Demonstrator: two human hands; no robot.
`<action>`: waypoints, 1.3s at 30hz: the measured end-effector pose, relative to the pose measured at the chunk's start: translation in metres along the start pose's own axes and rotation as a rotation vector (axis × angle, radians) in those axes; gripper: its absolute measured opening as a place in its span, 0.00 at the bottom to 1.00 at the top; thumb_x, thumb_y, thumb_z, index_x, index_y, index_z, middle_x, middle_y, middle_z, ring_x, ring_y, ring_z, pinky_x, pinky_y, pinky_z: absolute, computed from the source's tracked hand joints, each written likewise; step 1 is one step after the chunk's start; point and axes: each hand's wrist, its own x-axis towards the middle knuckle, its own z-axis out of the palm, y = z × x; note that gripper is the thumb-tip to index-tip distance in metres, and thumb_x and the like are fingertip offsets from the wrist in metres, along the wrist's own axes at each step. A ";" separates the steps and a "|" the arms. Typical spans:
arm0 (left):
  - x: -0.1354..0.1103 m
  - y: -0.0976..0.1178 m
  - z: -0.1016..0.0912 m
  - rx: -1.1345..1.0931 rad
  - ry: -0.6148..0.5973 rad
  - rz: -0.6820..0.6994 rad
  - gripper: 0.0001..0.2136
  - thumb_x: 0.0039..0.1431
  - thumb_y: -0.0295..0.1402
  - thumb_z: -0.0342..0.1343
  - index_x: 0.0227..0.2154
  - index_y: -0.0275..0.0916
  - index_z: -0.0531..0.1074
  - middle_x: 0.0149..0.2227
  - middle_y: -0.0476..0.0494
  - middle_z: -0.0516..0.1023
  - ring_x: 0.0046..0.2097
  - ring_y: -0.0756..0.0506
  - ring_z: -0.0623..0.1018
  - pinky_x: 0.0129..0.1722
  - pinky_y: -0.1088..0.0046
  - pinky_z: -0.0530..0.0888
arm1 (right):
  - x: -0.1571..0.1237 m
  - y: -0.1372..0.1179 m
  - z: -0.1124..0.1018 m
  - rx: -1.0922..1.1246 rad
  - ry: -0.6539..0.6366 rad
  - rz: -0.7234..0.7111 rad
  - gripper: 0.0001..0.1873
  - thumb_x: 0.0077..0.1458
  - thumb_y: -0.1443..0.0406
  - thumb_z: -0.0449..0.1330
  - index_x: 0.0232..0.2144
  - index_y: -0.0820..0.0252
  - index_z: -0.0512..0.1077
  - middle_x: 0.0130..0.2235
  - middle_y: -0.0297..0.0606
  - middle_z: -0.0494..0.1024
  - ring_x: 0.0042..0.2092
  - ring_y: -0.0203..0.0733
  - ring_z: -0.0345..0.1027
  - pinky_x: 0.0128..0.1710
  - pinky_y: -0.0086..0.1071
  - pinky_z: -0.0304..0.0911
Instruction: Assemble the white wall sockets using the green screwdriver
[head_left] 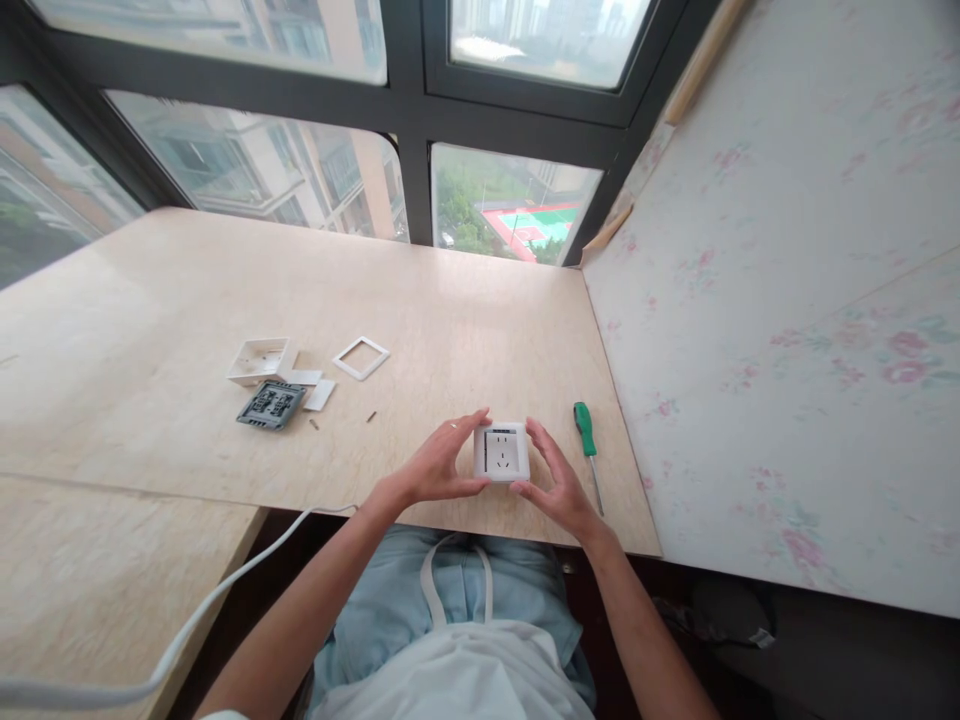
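Note:
A white square wall socket (501,452) sits between both hands just above the tabletop near its front edge. My left hand (442,465) grips its left side, thumb below and fingers curled over the top. My right hand (553,478) holds its right side with fingers bent around the edge. The socket's face with its dark slots points up at me.
A green-handled screwdriver (586,440) lies right of my right hand. Further left lie a white mounting box (259,360), a dark switch module (271,404), a white square frame (361,358), small white covers and two screws (370,416). A white cable (187,630) runs off the table's (450,310) front edge.

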 end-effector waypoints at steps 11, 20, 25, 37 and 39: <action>-0.002 -0.008 0.017 -0.045 0.006 -0.052 0.46 0.49 0.38 0.66 0.67 0.44 0.45 0.61 0.37 0.66 0.61 0.36 0.67 0.60 0.53 0.63 | 0.004 0.002 -0.011 -0.163 -0.055 0.000 0.43 0.54 0.53 0.65 0.67 0.48 0.52 0.67 0.43 0.59 0.68 0.52 0.51 0.67 0.52 0.49; 0.003 -0.011 0.015 -0.087 -0.048 -0.065 0.46 0.49 0.37 0.66 0.67 0.43 0.46 0.62 0.35 0.65 0.63 0.36 0.66 0.62 0.52 0.61 | 0.003 0.010 -0.011 -0.215 -0.064 0.013 0.43 0.54 0.50 0.64 0.67 0.48 0.53 0.67 0.44 0.60 0.68 0.52 0.51 0.67 0.53 0.49; 0.003 -0.012 0.016 -0.158 -0.058 -0.096 0.45 0.48 0.36 0.66 0.66 0.42 0.48 0.63 0.34 0.65 0.64 0.37 0.65 0.63 0.50 0.61 | 0.004 0.015 -0.010 -0.193 -0.067 0.020 0.43 0.53 0.51 0.65 0.67 0.49 0.54 0.67 0.45 0.60 0.68 0.52 0.51 0.67 0.53 0.49; -0.008 -0.017 0.027 -0.411 0.034 -0.130 0.38 0.53 0.40 0.65 0.64 0.41 0.55 0.66 0.33 0.59 0.66 0.38 0.62 0.64 0.51 0.61 | 0.005 0.013 -0.013 -0.184 -0.123 -0.008 0.42 0.56 0.52 0.63 0.68 0.48 0.50 0.68 0.42 0.56 0.69 0.50 0.49 0.67 0.52 0.47; -0.009 -0.018 0.029 -0.445 0.042 -0.137 0.38 0.53 0.41 0.65 0.64 0.42 0.55 0.66 0.34 0.59 0.66 0.38 0.62 0.65 0.50 0.61 | 0.007 0.012 -0.014 -0.197 -0.133 -0.003 0.42 0.56 0.52 0.63 0.67 0.48 0.51 0.68 0.43 0.57 0.69 0.50 0.49 0.67 0.52 0.47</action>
